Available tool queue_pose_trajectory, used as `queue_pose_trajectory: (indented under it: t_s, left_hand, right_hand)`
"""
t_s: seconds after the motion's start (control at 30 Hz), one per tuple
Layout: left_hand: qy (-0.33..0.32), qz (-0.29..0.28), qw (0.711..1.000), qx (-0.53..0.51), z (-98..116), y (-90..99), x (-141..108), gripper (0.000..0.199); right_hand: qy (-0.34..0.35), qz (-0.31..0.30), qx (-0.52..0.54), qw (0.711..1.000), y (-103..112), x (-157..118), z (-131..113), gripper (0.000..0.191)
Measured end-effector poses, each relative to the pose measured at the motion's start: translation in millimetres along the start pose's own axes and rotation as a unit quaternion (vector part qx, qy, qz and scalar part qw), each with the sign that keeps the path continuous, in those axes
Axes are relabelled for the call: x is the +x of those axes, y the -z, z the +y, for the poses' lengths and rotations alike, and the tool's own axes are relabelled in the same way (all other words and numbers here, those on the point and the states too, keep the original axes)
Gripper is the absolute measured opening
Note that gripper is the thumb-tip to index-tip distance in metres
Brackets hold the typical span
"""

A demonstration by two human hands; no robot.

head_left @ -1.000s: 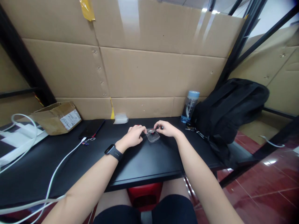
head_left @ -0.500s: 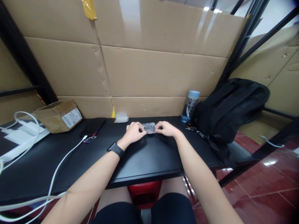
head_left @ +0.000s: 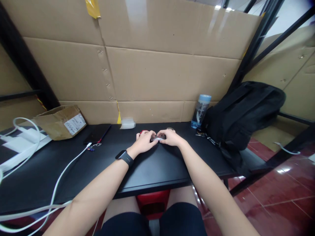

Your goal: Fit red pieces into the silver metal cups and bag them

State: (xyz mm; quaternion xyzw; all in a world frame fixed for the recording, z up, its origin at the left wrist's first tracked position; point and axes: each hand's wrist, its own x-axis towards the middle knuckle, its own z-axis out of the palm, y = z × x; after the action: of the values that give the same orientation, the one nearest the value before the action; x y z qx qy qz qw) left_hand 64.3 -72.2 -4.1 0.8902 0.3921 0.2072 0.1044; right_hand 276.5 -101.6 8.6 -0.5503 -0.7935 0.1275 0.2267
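Note:
A small clear plastic packet (head_left: 158,138) lies low over the black table (head_left: 157,167), between my two hands. My left hand (head_left: 145,142), with a dark watch (head_left: 125,158) on its wrist, has thumb and fingers closed on the packet's left side. From the other side my right hand (head_left: 170,137) pinches it, the fingertips of both hands almost meeting. A bit of red (head_left: 142,131) shows behind the left fingers, and a clear edge (head_left: 170,128) sticks out beyond the right hand. Most of the packet and its contents are hidden by the fingers.
Against the cardboard wall sits a small translucent box (head_left: 128,123). A water bottle (head_left: 201,111) and a black backpack (head_left: 243,118) stand at the right, keys (head_left: 200,133) beside them. Leftward are a phone (head_left: 97,133), an open carton (head_left: 61,122) and white cables (head_left: 59,180).
Both hands have drawn closer together, the right one moving left. The packet, flat and widely visible before, is now mostly covered by fingers. Red shows behind my left hand.

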Motion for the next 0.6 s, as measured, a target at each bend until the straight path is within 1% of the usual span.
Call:
queue_pose_trajectory:
  t_s: [0.1, 0.17, 0.23, 0.37, 0.47, 0.53, 0.6]
  left_hand:
    - [-0.001, 0.002, 1.0, -0.005, -2.6, -0.7, 0.6, 0.038]
    - [0.012, 0.018, 1.0, -0.014, -4.7, -1.1, 1.5, 0.038]
    - [0.028, 0.028, 0.999, -0.027, -6.0, -1.4, 2.3, 0.038]
    - [0.045, 0.035, 0.998, -0.032, -4.8, -3.2, 2.4, 0.039]
    - [0.047, 0.048, 0.997, -0.022, -1.6, -5.8, 2.0, 0.037]
    - [0.047, 0.057, 0.997, -0.012, 0.3, -7.9, 2.1, 0.036]
    - [0.047, 0.062, 0.997, 0.002, 1.2, -9.9, 2.3, 0.034]
  right_hand:
    - [-0.018, 0.01, 0.061, 0.998, 2.9, -1.0, 2.7, 0.032]
    - [-0.026, 0.014, 0.09, 0.995, 5.5, -1.5, 4.8, 0.031]
    - [-0.04, 0.014, 0.095, 0.995, 6.8, -1.3, 6.0, 0.03]
    - [-0.075, 0.03, 0.081, 0.993, 4.8, 0.3, 5.8, 0.028]
    - [-0.094, 0.036, 0.061, 0.993, 2.8, 0.9, 6.4, 0.035]
    - [-0.097, 0.042, 0.023, 0.994, 2.3, 0.4, 7.4, 0.038]
    - [-0.078, 0.044, -0.014, 0.996, 2.2, -0.2, 7.7, 0.035]
